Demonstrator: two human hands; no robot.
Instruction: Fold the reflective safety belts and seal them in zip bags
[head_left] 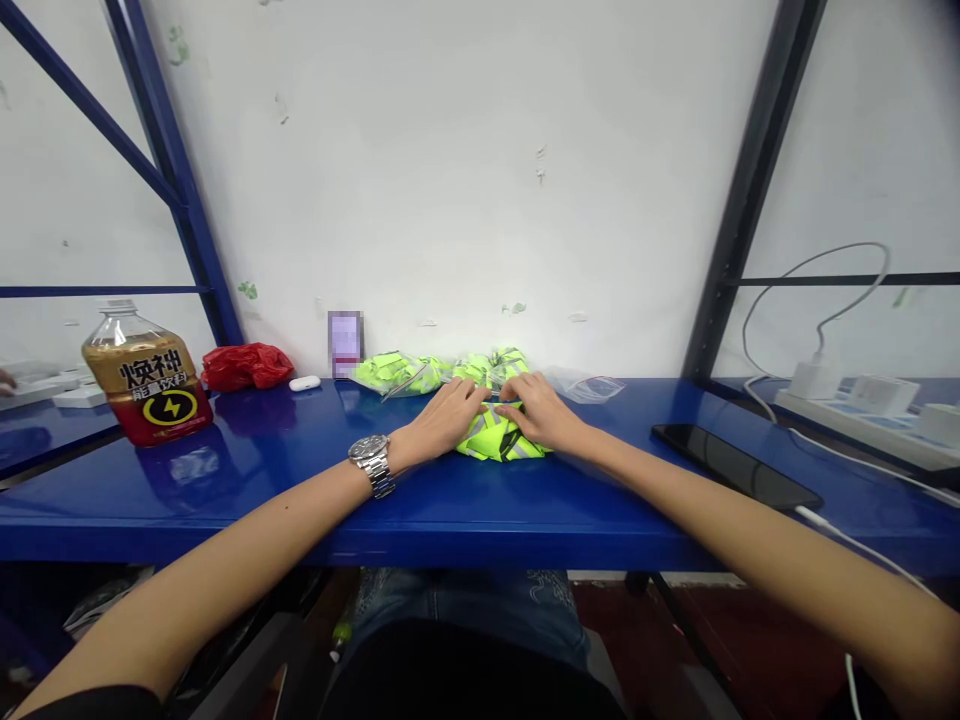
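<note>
A folded neon-yellow reflective vest (499,442) with grey strips lies on the blue table in front of me. My left hand (452,414), with a metal watch on its wrist, grips the upper left edge of the bundle with bent fingers. On the other side my right hand (546,412) is closed at the upper right edge, thumb pointing inward. The fingertips of both hands almost meet and partly hide what they pinch. Just behind them lie more neon-yellow vests in clear plastic bags, one at the left (405,373) and another (491,366) near the middle.
An empty-looking clear bag (585,385) lies behind my right hand. Leftward stand a large drink bottle (157,385), a red plastic bag (247,366), a white earbud case (304,383) and a propped phone (346,343). A black phone (735,467) and a power strip (870,410) with cables lie rightward.
</note>
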